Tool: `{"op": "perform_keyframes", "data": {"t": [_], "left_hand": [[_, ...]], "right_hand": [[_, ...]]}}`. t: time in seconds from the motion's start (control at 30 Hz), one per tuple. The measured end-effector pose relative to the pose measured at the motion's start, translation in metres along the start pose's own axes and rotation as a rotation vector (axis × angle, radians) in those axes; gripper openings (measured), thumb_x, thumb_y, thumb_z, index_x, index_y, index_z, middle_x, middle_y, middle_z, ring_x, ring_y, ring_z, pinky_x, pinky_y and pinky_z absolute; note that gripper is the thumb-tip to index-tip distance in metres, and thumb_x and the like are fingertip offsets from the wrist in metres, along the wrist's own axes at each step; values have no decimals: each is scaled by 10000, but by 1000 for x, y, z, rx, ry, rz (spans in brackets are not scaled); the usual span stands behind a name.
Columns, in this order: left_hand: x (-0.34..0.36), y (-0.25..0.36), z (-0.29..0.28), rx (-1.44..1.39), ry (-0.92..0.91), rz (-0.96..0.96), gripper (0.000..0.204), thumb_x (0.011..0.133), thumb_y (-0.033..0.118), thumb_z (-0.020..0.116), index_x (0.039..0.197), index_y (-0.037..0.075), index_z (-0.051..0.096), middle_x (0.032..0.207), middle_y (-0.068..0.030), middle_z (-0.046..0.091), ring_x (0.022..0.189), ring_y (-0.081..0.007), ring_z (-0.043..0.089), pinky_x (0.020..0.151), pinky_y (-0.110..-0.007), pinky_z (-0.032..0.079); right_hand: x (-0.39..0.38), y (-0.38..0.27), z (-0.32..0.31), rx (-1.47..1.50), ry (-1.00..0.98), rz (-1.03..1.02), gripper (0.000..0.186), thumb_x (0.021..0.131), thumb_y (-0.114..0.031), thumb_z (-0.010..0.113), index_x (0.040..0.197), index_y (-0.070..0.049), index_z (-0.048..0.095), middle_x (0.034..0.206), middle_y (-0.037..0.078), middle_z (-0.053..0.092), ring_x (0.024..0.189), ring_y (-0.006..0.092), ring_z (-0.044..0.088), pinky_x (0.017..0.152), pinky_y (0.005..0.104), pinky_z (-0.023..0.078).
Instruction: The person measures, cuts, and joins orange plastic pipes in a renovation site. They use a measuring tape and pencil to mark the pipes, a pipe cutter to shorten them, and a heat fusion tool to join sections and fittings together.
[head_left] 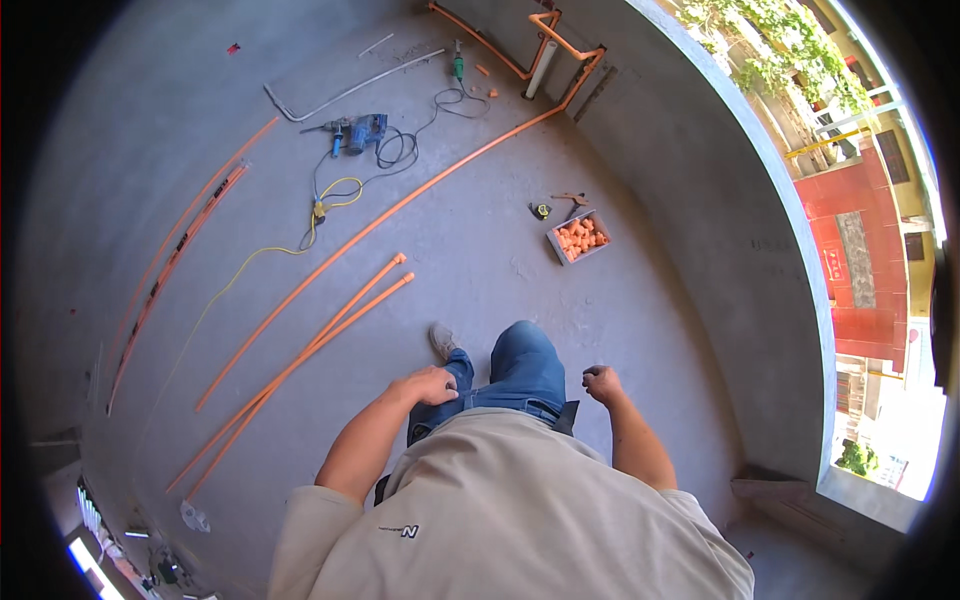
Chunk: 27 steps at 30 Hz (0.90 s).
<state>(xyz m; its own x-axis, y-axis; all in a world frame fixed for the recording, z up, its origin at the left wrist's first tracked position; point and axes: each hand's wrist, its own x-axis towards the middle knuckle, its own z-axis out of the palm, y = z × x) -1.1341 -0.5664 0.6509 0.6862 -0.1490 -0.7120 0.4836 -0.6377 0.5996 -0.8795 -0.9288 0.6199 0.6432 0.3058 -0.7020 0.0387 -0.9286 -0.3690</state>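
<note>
My left hand (430, 385) hangs beside my left thigh with nothing visible in it, its fingers loosely bent and the thumb apart. Out to the right of my body, my right hand (602, 384) has its fingers curled in; their tips are in shadow and I see no object in them. Both hands are well off the floor things. Ahead and to the left lie two orange pipes (335, 325) that cross, with fittings at their far ends. A grey box of orange pipe fittings (580, 238) sits ahead to the right, with a tape measure (541, 211) beside it.
A long orange pipe (370, 225) runs across the floor to pipework (570, 45) in the far corner. Beyond it lie a blue power drill (362, 132), a green power tool (458, 66), cords and a yellow cable (250, 258). A low grey wall (700, 200) borders the right.
</note>
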Motion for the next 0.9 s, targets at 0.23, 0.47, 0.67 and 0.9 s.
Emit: {"op": "perform_keyframes", "data": {"t": [0.23, 0.47, 0.67, 0.9], "left_hand": [[30, -11, -55, 79, -213, -203, 317, 846, 319, 641, 1052, 95, 730, 1079, -168, 701, 1042, -337, 654, 913, -469, 509], [32, -8, -87, -74, -74, -301, 265, 767, 130, 573, 964, 69, 739, 1061, -170, 707, 1049, -344, 662, 893, -459, 527], [13, 9, -108, -326, -3, -278, 254, 881, 202, 571, 974, 6, 703, 1012, -233, 692, 1006, -402, 656, 866, -488, 516], [22, 18, -93, -541, 141, -290, 301, 782, 147, 575, 979, -23, 727, 1039, -238, 697, 1007, -377, 672, 844, -469, 537]], "right_hand": [[73, -42, -32, -12, -212, 144, 294, 858, -132, 562, 1056, 36, 702, 872, 134, 736, 696, 205, 702, 648, 327, 564], [249, -112, -47, -403, -438, -250, 285, 853, -153, 570, 1026, 24, 711, 805, 128, 729, 635, 195, 685, 604, 328, 561], [435, -224, -88, 193, -686, -403, 230, 847, -194, 593, 867, 6, 705, 730, 101, 691, 588, 178, 646, 528, 326, 521], [442, -394, -63, -435, -430, -606, 244, 853, -196, 570, 862, 7, 705, 663, 77, 668, 547, 164, 630, 508, 322, 517]]}}
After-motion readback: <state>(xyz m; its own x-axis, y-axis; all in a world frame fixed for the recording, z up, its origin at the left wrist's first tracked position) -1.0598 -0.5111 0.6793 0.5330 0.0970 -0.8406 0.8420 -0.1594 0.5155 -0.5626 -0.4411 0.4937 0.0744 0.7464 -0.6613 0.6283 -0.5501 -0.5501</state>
